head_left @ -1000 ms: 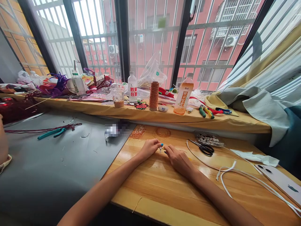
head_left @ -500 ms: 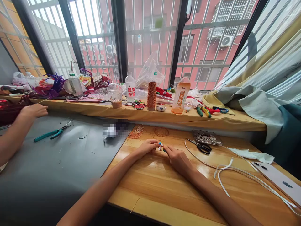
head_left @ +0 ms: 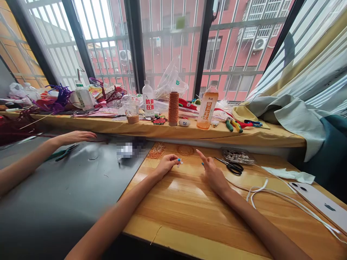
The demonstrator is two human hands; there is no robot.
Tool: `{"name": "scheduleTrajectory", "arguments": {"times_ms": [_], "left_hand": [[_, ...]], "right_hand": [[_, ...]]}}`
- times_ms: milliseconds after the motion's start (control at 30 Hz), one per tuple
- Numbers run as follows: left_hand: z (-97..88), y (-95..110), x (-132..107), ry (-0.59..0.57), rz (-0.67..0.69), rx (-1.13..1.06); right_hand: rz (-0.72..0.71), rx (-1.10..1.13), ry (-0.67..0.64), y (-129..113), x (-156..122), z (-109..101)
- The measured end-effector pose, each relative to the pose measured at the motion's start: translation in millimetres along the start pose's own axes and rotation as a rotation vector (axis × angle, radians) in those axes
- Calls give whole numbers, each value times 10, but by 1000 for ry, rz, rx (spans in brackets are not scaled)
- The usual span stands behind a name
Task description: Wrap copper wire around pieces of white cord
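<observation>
Above the wooden table point(head_left: 176, 213), my left hand point(head_left: 166, 165) pinches a small white piece point(head_left: 180, 163), too small to name, between thumb and fingertips. My right hand point(head_left: 214, 175) is apart from it, with its index finger stretched forward and nothing visible in its grasp. Just beyond the hands lies a coil of thin brown cord point(head_left: 185, 150). A heap of short orange threads point(head_left: 156, 151) is behind my left hand. Black-handled scissors point(head_left: 234, 168) rest to the right of my right hand, in front of a clear box of small beads point(head_left: 238, 156).
White cords point(head_left: 287, 200), a tissue point(head_left: 288, 175) and a phone point(head_left: 322, 204) lie at the right. On the ledge stand a cord spool point(head_left: 173, 109), an orange drink bottle point(head_left: 208, 110) and a water bottle point(head_left: 148, 99). A co-worker's hand point(head_left: 76, 137) reaches over teal pliers point(head_left: 63, 153).
My hands were together at the small white piece; now my right hand has let go and moved right, its index finger out. The co-worker's hand moved right, over the pliers.
</observation>
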State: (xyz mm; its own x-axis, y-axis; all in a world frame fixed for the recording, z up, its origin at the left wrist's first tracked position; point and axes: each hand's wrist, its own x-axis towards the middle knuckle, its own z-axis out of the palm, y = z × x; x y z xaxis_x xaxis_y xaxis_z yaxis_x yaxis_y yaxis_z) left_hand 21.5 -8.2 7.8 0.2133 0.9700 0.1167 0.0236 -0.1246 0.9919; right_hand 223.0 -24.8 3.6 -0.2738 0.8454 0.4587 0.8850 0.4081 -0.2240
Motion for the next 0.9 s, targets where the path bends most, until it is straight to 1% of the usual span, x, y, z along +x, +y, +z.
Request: {"name": "scheduleTrajectory", "arguments": {"times_ms": [67,100,167,200,233,267,300,367,400,433,467,567,600,633,667,700,733,800,833,867,900], "left_hand": [[35,-25,2,-41,44,45],[57,-30,-5,-64,39,78],[96,-21,-32,-128,-28,165],[106,-8,-47,-158,-63,207],[109,10,-62,-172,-78,245],[105,30,-75,-158,-58,286],[95,52,-84,-114,-14,338],[65,94,-96,-11,62,453],[48,115,-101,6,74,494],[32,135,-106,-20,71,521],[17,155,-113,-86,67,534],[-11,203,-140,-400,73,548],[-12,210,-148,-488,76,558],[-9,212,-153,-550,77,565],[-3,207,-153,-579,77,570],[4,197,-149,-574,81,574],[10,184,-141,-540,94,578],[14,155,-118,-422,134,584],[9,144,-107,-351,155,591],[1,138,-99,-290,174,603],[-9,135,-95,-254,189,617]], "right_hand": [[-6,182,22,69,47,-75],[20,310,44,88,71,-123],[145,670,51,98,113,-232],[221,892,10,91,127,-289],[266,1112,-33,79,136,-344],[283,1304,-53,63,139,-394],[296,1448,-68,45,137,-437],[341,1633,-71,8,121,-495],[372,1690,-74,-9,109,-511],[404,1739,-82,-22,96,-518],[428,1786,-97,-31,84,-518],[452,1927,-166,-26,60,-494],[452,1965,-190,-16,58,-479],[459,1992,-207,-4,57,-460],[482,2007,-223,8,59,-436],[523,2008,-233,18,62,-407],[579,1993,-230,23,66,-375],[695,1926,-195,22,75,-308],[731,1888,-174,15,80,-280],[746,1864,-154,7,85,-258],[745,1856,-134,-1,91,-245]]}}
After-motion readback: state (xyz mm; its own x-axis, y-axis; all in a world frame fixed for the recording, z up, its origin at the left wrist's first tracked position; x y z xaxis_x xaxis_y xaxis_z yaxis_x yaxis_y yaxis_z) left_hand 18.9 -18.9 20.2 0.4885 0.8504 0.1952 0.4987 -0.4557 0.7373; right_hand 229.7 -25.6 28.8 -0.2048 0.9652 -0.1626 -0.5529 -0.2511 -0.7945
